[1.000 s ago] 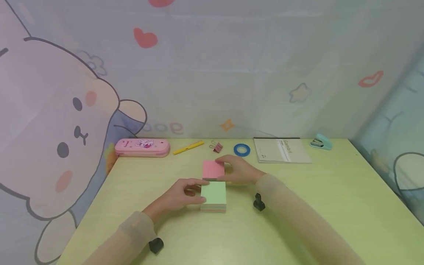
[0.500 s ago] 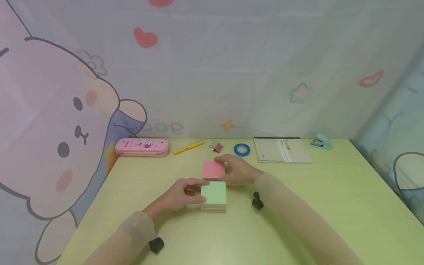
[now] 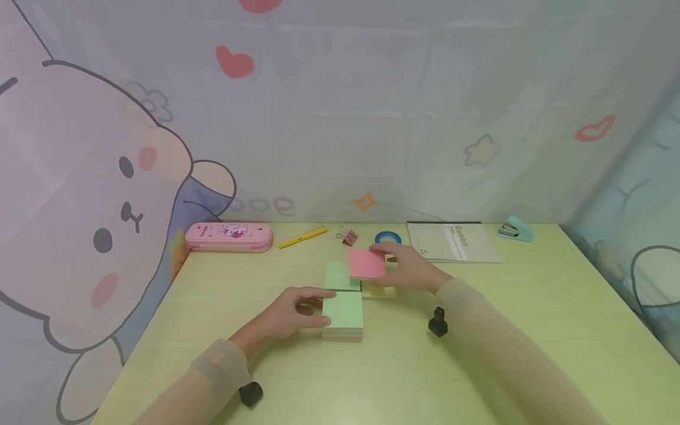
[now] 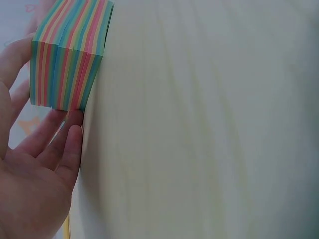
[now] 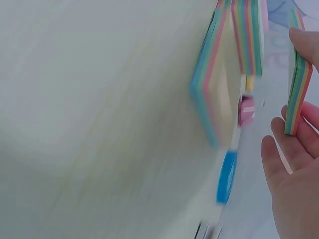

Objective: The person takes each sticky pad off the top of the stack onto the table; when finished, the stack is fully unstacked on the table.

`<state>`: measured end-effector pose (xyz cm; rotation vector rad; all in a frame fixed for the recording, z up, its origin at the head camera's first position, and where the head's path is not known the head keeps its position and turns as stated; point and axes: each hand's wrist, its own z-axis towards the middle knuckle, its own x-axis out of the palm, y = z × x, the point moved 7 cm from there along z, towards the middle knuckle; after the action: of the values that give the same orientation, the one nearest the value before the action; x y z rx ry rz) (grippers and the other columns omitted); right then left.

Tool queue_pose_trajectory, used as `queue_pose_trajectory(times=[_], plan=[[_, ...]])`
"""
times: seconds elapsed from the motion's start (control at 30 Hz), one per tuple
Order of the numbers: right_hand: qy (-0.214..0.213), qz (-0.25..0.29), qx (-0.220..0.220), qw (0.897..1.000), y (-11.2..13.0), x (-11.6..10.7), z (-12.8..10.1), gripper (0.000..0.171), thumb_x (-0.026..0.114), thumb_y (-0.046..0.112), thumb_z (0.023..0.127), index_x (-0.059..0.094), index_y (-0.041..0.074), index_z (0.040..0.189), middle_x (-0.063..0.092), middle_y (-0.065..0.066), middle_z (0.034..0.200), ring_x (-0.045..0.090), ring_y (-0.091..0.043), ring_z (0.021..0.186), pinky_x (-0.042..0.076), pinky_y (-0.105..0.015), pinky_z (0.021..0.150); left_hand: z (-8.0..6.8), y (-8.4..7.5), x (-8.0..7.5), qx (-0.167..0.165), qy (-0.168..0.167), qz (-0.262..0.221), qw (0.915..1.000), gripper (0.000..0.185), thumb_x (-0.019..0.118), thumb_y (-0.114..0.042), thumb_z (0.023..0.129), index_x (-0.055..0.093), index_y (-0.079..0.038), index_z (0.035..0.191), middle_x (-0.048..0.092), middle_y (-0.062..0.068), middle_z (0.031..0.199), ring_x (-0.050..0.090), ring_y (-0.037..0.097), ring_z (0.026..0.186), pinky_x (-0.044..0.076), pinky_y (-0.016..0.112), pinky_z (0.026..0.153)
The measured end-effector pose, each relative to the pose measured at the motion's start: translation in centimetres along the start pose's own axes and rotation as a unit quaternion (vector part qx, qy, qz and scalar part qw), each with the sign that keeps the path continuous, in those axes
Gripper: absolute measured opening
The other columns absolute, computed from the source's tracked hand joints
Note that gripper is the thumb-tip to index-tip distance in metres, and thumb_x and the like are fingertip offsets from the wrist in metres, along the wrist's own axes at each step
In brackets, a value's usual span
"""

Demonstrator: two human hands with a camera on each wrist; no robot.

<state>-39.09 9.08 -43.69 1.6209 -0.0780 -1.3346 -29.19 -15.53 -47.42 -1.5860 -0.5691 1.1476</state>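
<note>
A green-topped stack of coloured note paper (image 3: 342,313) lies on the yellow-green table (image 3: 520,330). My left hand (image 3: 324,307) holds its left side between thumb and fingers; the left wrist view shows the fingers (image 4: 60,139) against the striped stack (image 4: 67,55). My right hand (image 3: 390,262) pinches a thin pink-topped pad (image 3: 366,264) and holds it above the table; in the right wrist view this pad (image 5: 298,74) sits between thumb and fingers. Below it lie another green-topped stack (image 3: 337,275) and a yellowish-topped pad (image 3: 378,290), seen also as the yellowish-topped pad (image 5: 219,84).
Along the table's back edge lie a pink pencil case (image 3: 228,236), a yellow pen (image 3: 301,236), a pink binder clip (image 3: 347,236), a blue tape roll (image 3: 388,237), a grey notebook (image 3: 451,241) and a teal stapler (image 3: 515,228). A printed curtain hangs behind.
My right hand has lifted the pink-topped pad and carried it to the right, uncovering a green sheet beneath. The left hand and its stack have stayed in place.
</note>
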Motion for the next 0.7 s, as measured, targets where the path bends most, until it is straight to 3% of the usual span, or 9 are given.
queue_pose_trajectory(times=[0.47, 0.7], plan=[[-0.021, -0.022, 0.056, 0.998, -6.4, -4.8, -7.2, 0.08, 0.09, 0.029, 0.085, 0.054, 0.005, 0.151, 0.056, -0.013, 0.151, 0.05, -0.036, 0.141, 0.044, -0.053, 0.115, -0.2, -0.4, 0.1, 0.005, 0.001, -0.005, 1.0, 0.053, 0.083, -0.021, 0.092, 0.067, -0.017, 0.142, 0.063, 0.007, 0.145, 0.063, 0.029, 0.123, 0.051, 0.05, 0.109], [0.007, -0.061, 0.061, 0.996, -7.7, -4.8, -8.7, 0.079, 0.09, 0.031, 0.085, 0.055, 0.002, 0.15, 0.055, -0.017, 0.153, 0.046, -0.042, 0.144, 0.037, -0.06, 0.119, -0.1, -0.3, 0.2, 0.007, 0.003, 0.0, 1.0, 0.053, 0.083, -0.022, 0.093, 0.067, -0.016, 0.143, 0.064, 0.007, 0.145, 0.063, 0.027, 0.122, 0.052, 0.049, 0.108]])
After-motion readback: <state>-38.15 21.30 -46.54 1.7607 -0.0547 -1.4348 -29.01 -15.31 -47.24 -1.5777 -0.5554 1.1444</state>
